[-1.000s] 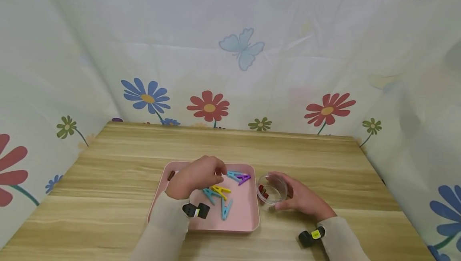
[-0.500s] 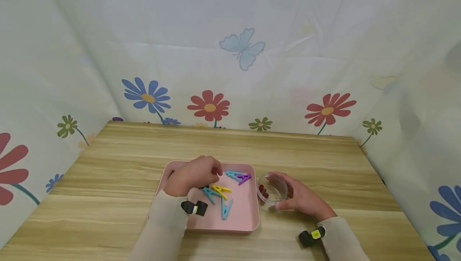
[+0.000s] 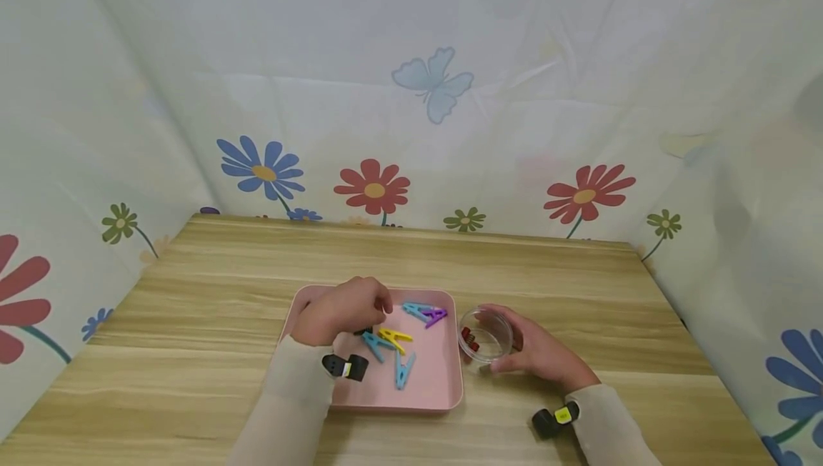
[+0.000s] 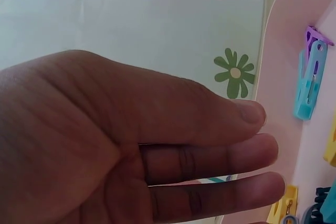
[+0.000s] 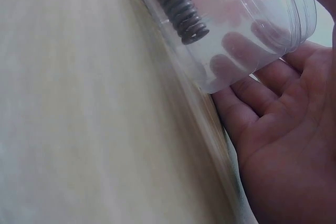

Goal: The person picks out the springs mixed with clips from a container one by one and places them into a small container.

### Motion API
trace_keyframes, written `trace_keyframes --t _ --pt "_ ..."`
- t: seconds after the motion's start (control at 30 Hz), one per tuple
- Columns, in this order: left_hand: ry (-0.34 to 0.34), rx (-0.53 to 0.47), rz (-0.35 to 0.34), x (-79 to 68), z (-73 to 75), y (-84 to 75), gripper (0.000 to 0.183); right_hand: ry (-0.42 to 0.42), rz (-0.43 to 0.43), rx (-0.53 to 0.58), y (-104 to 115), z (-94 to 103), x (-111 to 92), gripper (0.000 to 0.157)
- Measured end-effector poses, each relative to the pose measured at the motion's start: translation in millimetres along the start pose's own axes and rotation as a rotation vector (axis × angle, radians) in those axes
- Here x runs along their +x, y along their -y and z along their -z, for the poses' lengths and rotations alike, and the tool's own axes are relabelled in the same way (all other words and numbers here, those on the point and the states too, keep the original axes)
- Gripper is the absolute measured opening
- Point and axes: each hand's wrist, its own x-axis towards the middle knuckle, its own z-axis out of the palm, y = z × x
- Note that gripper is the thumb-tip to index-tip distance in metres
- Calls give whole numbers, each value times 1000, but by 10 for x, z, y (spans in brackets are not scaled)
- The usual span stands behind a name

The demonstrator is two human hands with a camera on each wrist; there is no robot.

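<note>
My left hand (image 3: pixel 350 306) hovers over the left part of a pink tray (image 3: pixel 427 394), fingers pointing down. In the left wrist view the thumb and fingers (image 4: pixel 247 148) look nearly straight, and nothing shows between them. Below lie a yellow clothespin (image 3: pixel 394 339), a light blue clothespin (image 3: pixel 378 346) and a small dark coiled thing (image 4: pixel 317 201), partly hidden. My right hand (image 3: pixel 543 355) grips a clear plastic jar (image 3: pixel 494 337) standing open-topped beside the tray. Inside the jar lie reddish-brown coil springs (image 3: pixel 469 339); one spring (image 5: pixel 178 8) shows through its wall.
Another light blue clothespin (image 3: pixel 404 370) lies nearer the tray's front. Light blue and purple clothespins (image 3: pixel 435 317) overlap in its back right corner. Tray and jar stand on a wood-grain table (image 3: pixel 546 273), with a flowered curtain (image 3: pixel 321 94) behind and at both sides.
My left hand has shifted slightly left over the tray, covering the brown spring in the back left corner and uncovering the dark coiled thing. The right hand and jar have stayed put.
</note>
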Motion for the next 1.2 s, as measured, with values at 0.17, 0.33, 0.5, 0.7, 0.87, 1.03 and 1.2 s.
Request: trace_keyframes --t 0.17,0.33,0.5,0.7,0.87,1.03,1.2 --pt "7 1 17 17 4 2 16 -3 -1 -17 1 12 8 85" --pt "15 0 27 28 3 9 15 5 21 -2 3 15 9 86" --pt "20 5 36 41 -11 23 17 15 41 18 7 14 8 86" --pt "22 21 45 64 -26 49 21 11 30 8 15 14 8 86" --pt "23 28 67 72 -28 69 19 10 26 14 20 14 6 86" --pt "26 30 84 73 -40 83 19 14 24 19 17 7 3 86" --pt "21 28 91 69 -45 86 19 12 16 19 15 6 0 86"
